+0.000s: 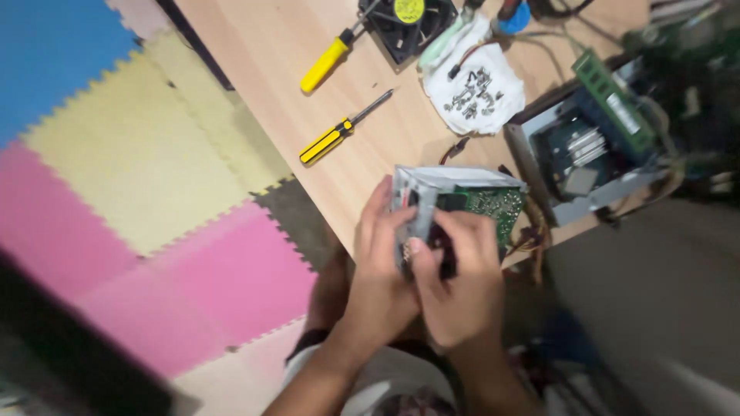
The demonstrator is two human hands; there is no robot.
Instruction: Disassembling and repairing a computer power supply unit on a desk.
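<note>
Two screwdrivers (339, 132) lie on the wooden table (262, 46) beside coloured foam mats (154, 177).

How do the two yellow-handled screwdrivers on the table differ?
The upper screwdriver has a plain yellow handle; the lower screwdriver has a yellow handle with black stripes. The upper one's handle looks thicker, and its tip reaches the black fan, while the lower one lies apart. Both lie slanted alike on the wooden table.

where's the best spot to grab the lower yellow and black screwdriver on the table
Probably by its striped handle, the thick lower-left end. The screwdriver lies flat and diagonal on the wooden table, thin metal shaft pointing up-right toward the white cloth. Come from above with fingers across the handle's width; bare table on both sides leaves room, and the handle end is nearer the table edge.
</note>
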